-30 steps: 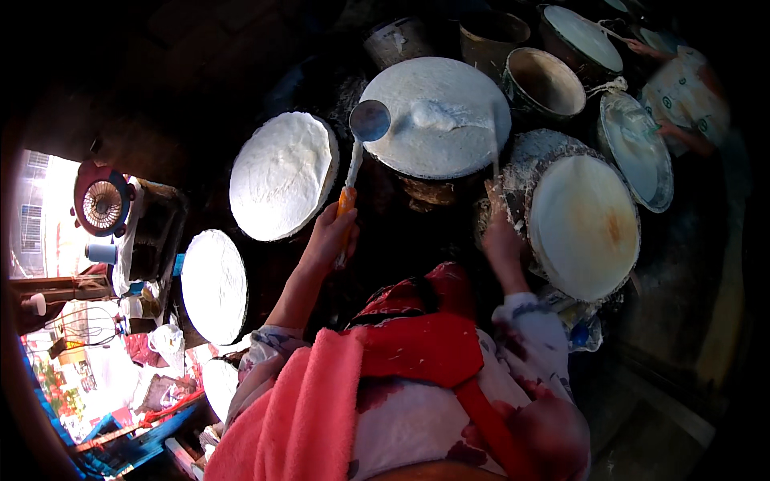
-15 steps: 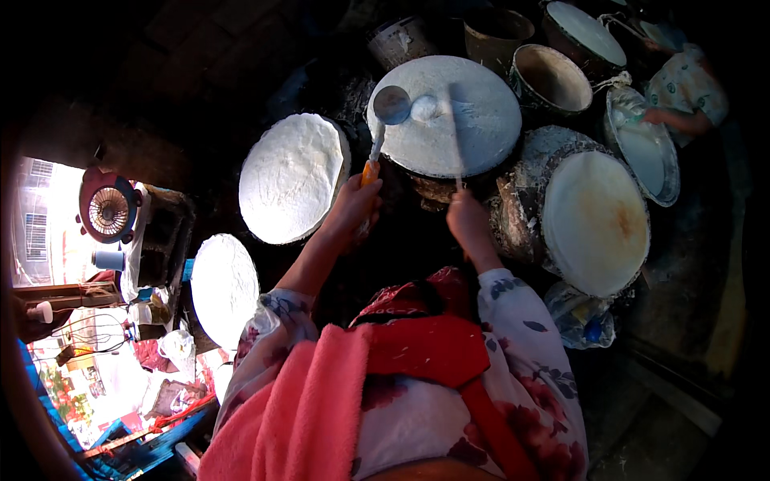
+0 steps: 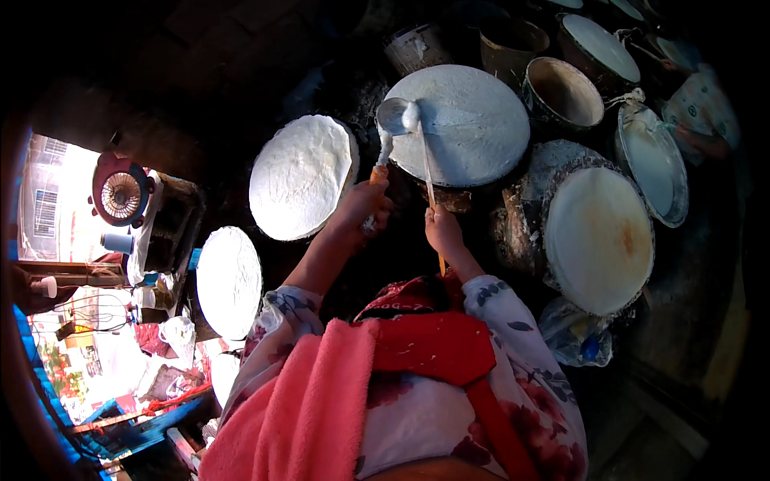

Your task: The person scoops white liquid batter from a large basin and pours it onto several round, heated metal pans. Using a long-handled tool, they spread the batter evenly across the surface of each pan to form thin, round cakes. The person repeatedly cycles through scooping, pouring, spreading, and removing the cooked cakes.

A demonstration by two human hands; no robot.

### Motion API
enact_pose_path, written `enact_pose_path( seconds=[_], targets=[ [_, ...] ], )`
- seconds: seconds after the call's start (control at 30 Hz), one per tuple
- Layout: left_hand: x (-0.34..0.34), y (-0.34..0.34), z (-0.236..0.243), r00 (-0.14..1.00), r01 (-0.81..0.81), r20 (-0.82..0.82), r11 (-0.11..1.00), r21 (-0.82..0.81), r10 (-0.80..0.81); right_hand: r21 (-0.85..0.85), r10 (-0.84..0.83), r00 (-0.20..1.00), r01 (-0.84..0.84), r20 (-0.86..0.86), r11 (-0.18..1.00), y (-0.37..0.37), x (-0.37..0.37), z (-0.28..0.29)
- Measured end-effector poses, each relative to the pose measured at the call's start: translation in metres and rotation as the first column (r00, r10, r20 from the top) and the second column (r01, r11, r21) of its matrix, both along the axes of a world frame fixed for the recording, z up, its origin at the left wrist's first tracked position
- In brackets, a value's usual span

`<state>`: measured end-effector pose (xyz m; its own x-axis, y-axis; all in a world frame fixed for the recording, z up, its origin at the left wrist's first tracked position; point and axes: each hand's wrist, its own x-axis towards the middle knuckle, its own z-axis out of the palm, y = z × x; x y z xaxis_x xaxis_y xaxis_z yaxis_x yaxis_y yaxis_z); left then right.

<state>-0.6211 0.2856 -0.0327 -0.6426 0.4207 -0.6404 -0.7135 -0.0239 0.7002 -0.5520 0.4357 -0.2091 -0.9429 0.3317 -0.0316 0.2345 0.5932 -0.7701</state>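
Note:
My left hand [image 3: 367, 204] grips the orange handle of a round metal ladle [image 3: 392, 117], whose disc is over the left side of a large white-coated round griddle [image 3: 465, 128]. My right hand [image 3: 443, 231] holds a long thin wooden stick [image 3: 428, 172] reaching onto that griddle, its far end by the disc, where a small white lump [image 3: 411, 116] sits. Left of my hands is a round pan with a wrinkled white sheet [image 3: 297, 176]; to the right, another holds a pale, partly browned sheet [image 3: 597, 240].
Pots [image 3: 564, 92] and buckets stand behind the griddle. At right, a person's arm [image 3: 694, 140] is beside an oval basin [image 3: 651, 164] of white liquid. At left are another white pan [image 3: 228, 284], a fan [image 3: 120, 192] and cluttered items by a bright opening. A plastic bag [image 3: 573, 333] lies lower right.
My right hand has moved left and swept the stick's tip to the disc, and the white lump has shifted with it. The ladle has moved slightly right.

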Motion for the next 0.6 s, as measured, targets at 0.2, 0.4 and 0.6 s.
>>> enact_pose_path(
  seconds=[0.2, 0.4, 0.6],
  targets=[
    [0.027, -0.044, 0.006, 0.991, -0.123, -0.009, 0.942, 0.311, 0.133, 0.032, 0.094, 0.971, -0.089, -0.218, 0.995, 0.006, 0.01, 0.063],
    [0.015, -0.052, 0.007, 0.942, -0.326, 0.266, 0.736, 0.594, 0.202, 0.251, 0.144, 0.95, -0.073, -0.277, 0.965, 0.054, -0.005, 0.085],
    [0.038, -0.061, 0.034, 0.937, -0.335, 0.23, 0.489, 0.806, 0.263, 0.474, 0.082, 0.991, -0.123, 0.105, 0.872, 0.152, -0.007, 0.034]
  ],
)
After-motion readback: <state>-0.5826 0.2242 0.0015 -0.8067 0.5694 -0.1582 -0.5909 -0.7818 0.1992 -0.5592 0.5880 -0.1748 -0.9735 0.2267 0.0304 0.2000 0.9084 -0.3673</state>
